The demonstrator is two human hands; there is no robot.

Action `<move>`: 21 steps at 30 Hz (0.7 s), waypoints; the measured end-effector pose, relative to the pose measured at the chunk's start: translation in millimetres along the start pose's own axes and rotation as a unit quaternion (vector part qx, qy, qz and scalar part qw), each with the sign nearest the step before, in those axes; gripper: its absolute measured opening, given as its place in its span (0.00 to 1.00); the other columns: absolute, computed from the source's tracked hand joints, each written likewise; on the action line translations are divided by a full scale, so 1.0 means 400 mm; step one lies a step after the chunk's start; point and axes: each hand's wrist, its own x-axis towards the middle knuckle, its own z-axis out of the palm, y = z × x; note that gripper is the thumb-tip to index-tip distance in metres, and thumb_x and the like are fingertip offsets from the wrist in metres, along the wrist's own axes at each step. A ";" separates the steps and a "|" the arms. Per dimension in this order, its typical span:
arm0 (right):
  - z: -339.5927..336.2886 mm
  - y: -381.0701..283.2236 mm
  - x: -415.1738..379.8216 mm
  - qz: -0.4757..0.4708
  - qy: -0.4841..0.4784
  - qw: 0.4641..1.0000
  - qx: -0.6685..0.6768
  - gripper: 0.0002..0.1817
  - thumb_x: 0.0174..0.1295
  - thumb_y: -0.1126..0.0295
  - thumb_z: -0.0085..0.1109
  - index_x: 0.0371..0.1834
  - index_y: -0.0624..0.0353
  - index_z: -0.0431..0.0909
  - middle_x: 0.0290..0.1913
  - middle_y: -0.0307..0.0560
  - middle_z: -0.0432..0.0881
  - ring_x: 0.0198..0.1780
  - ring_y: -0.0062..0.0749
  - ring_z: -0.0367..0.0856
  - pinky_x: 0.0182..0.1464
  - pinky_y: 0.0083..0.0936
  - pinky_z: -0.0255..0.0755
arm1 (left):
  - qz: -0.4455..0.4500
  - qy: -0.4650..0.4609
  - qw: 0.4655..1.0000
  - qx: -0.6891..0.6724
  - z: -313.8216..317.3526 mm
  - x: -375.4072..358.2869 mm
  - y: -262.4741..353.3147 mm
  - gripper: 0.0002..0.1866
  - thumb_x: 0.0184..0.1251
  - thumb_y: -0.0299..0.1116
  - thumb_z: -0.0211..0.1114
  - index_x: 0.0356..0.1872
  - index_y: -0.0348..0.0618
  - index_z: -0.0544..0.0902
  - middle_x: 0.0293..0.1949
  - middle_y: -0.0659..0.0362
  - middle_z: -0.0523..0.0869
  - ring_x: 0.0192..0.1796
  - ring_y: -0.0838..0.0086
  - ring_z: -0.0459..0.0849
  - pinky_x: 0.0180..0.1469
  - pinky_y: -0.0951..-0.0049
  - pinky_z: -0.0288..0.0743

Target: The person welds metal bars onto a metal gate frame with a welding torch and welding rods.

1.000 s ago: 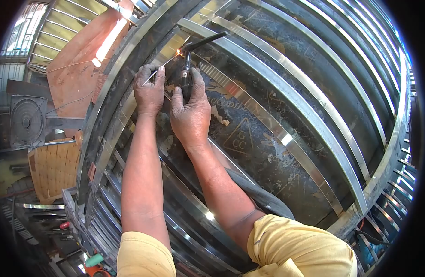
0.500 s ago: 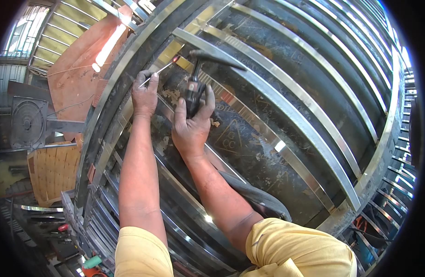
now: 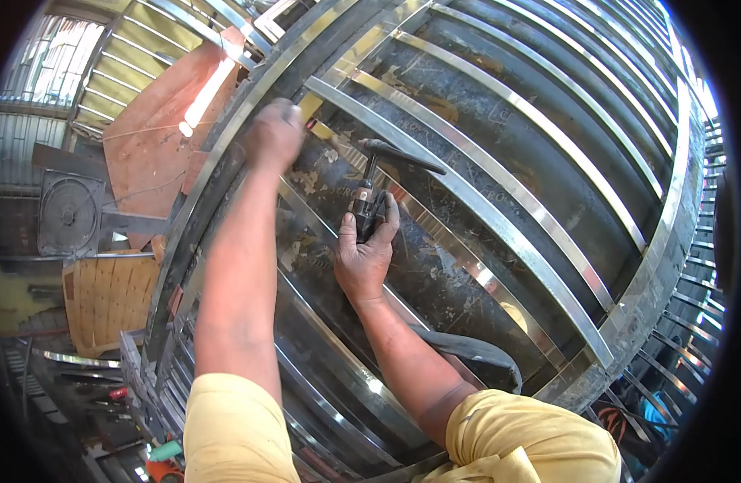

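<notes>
My right hand (image 3: 364, 262) is closed around the black handle of a TIG welding torch (image 3: 364, 197). The torch's head and long black back cap lie over the metal bars, with a dark cable sleeve (image 3: 475, 354) trailing beside my right forearm. My left hand (image 3: 275, 135) is smeared by motion and looks curled. I cannot make out what its fingers hold. Beside it, a small red-hot spot (image 3: 310, 124) glows on the metal near the end of a long bar (image 3: 467, 213). No rod shows clearly now.
Shiny parallel bars run across a dark curved panel, bordered by a thick curved frame edge (image 3: 644, 302) at right. To the left are a black fan (image 3: 69, 211), a reddish-brown sheet (image 3: 165, 121) and a wooden panel (image 3: 111, 302). A green and orange object (image 3: 164, 459) lies at lower left.
The view has shifted. My right hand has drawn the torch right and down, away from the glowing spot. My left hand, earlier pinching a thin filler rod at that spot, now moves in a blur.
</notes>
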 end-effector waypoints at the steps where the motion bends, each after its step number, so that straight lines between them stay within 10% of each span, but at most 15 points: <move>1: 0.001 0.005 -0.001 -0.010 -0.003 1.000 -0.009 0.39 0.71 0.74 0.61 0.80 0.62 0.50 0.62 0.60 0.83 0.59 0.48 0.86 0.60 0.35 0.77 | -0.123 -0.028 0.989 -0.080 -0.012 0.021 -0.021 0.12 0.70 0.42 0.64 0.35 0.44 0.85 0.34 0.50 0.88 0.38 0.50 0.85 0.45 0.51 0.76; 5: 0.011 -0.005 0.010 0.003 0.012 1.000 -0.001 0.39 0.71 0.72 0.62 0.79 0.62 0.51 0.58 0.61 0.84 0.53 0.50 0.87 0.57 0.37 0.79 | -0.224 0.210 0.933 -0.187 0.134 -0.107 -0.010 0.20 0.73 0.45 0.60 0.31 0.34 0.82 0.33 0.41 0.88 0.38 0.46 0.87 0.43 0.49 0.77; 9: -0.009 -0.017 0.012 0.051 0.023 0.998 -0.015 0.38 0.70 0.72 0.63 0.79 0.61 0.52 0.54 0.62 0.85 0.49 0.50 0.88 0.54 0.38 0.80 | 0.080 0.039 0.996 0.017 0.128 -0.253 0.076 0.11 0.72 0.43 0.62 0.37 0.47 0.83 0.40 0.51 0.88 0.42 0.48 0.88 0.43 0.51 0.82; 16: 0.003 0.012 0.014 -0.022 0.009 1.000 0.003 0.39 0.71 0.71 0.63 0.79 0.61 0.51 0.58 0.64 0.84 0.56 0.53 0.87 0.57 0.39 0.78 | 0.078 0.144 0.986 -0.030 -0.141 -0.131 0.050 0.10 0.73 0.38 0.63 0.36 0.42 0.82 0.34 0.46 0.85 0.37 0.46 0.85 0.39 0.51 0.78; 21: 0.013 -0.003 0.016 -0.041 -0.027 0.999 -0.022 0.40 0.70 0.67 0.63 0.80 0.60 0.51 0.59 0.68 0.83 0.56 0.63 0.85 0.57 0.44 0.78 | -0.020 0.077 0.990 -0.120 -0.243 -0.628 0.086 0.07 0.72 0.34 0.64 0.40 0.42 0.83 0.33 0.46 0.85 0.38 0.44 0.85 0.41 0.50 0.78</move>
